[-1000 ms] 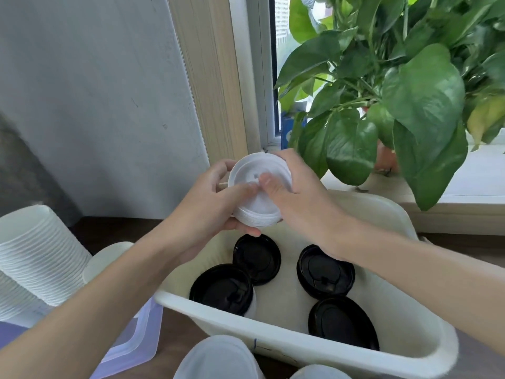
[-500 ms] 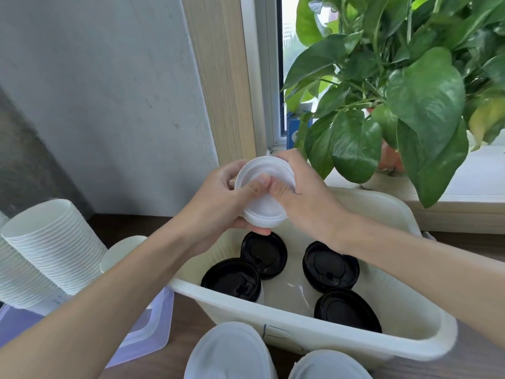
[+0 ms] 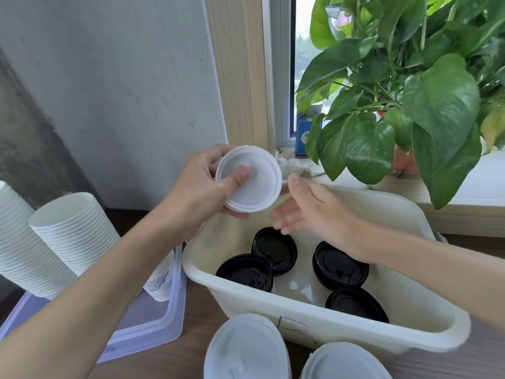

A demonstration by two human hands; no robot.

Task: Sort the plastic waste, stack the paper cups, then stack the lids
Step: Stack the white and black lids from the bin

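Far to the left of the left hand (image 3: 196,192), two tall stacks of paper cups (image 3: 68,236) leaned in a clear lilac container (image 3: 153,321) on the brown tabletop (image 3: 191,351). One more cup with a blue print (image 3: 161,283) lay in that container, under the left forearm.

The left hand gripped a small stack of white lids (image 3: 250,181) in the air. Its thumb pressed into the top lid's recess and its fingers curled round the far rim and underside. The stack tilted toward the camera, over the near-left end of a white tub (image 3: 328,326).

Just to the right of the stack hovered the right hand (image 3: 314,214) — slack and holding nothing, fingers loosely extended toward the lids. Whether its fingertips touched the rim could not be told.

Below both hands, four black lids (image 3: 274,250) lay on the tub's floor. Two overlapped under the left hand, and two sat apart under the right wrist.

Nearer the camera than the hands, outside the tub's front wall, the tops of two more white lid stacks (image 3: 246,348) showed at the bottom edge.

Beyond the right hand lay a crumpled white tissue (image 3: 297,164) and a small blue box (image 3: 303,135) on the windowsill. Farther right, a leafy green plant (image 3: 410,105) spread over the sill.
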